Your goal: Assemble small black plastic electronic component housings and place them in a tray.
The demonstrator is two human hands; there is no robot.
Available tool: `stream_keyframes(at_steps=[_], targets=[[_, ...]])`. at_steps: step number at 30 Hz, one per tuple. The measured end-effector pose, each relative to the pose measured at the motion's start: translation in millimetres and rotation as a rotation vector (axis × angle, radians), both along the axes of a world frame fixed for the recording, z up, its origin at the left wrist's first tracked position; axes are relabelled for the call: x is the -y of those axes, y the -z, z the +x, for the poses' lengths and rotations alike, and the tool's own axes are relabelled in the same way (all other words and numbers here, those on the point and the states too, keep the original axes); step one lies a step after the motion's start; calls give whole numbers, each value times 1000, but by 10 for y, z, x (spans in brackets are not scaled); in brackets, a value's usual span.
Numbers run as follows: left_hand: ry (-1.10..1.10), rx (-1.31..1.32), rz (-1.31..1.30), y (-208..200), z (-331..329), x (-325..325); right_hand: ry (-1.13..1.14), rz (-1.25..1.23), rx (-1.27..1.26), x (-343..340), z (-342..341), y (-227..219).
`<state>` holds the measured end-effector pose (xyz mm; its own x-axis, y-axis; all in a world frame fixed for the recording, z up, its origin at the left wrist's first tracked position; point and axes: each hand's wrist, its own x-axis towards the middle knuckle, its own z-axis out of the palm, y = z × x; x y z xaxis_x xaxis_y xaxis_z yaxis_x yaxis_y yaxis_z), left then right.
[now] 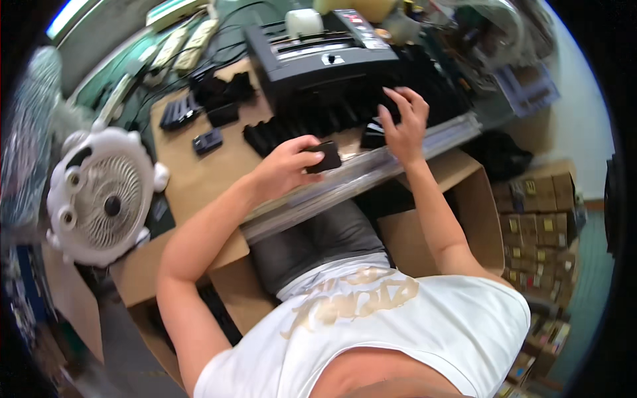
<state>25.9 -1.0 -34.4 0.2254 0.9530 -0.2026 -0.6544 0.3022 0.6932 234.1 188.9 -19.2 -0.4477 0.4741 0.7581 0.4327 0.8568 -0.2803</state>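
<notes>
My left hand is closed around a small flat black rectangular piece at the front of the table. Its thumb and fingers grip the left end, and the right end sticks out. My right hand hovers with its fingers bent and apart, and I see nothing in it. Just left of that hand lies a black piece with pale stripes. Between and beyond my hands runs a row of similar dark pieces, in front of a dark grey desktop machine topped by a white roll.
A white fan stands at the left, below power strips with cables. A small dark blue device lies on the brown board. Open cartons flank my legs; stacked small boxes stand at the right.
</notes>
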Motion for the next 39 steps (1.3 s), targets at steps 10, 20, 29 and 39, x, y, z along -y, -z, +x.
stream_keyframes(at_steps=[10,20,29,39], targets=[[-127,-261,67,-57,56,-15,91,2,-90,-819,-538,-91],[-125,-207,81,-40,-6,-30,70,151,-160,-693,-618,-181],[-63,-274,35,-91,44,-18,-221,-1410,-510,-40,-645,-135],[-91,-229,15,-12,53,-49,-385,-1360,-524,438,-610,-20]])
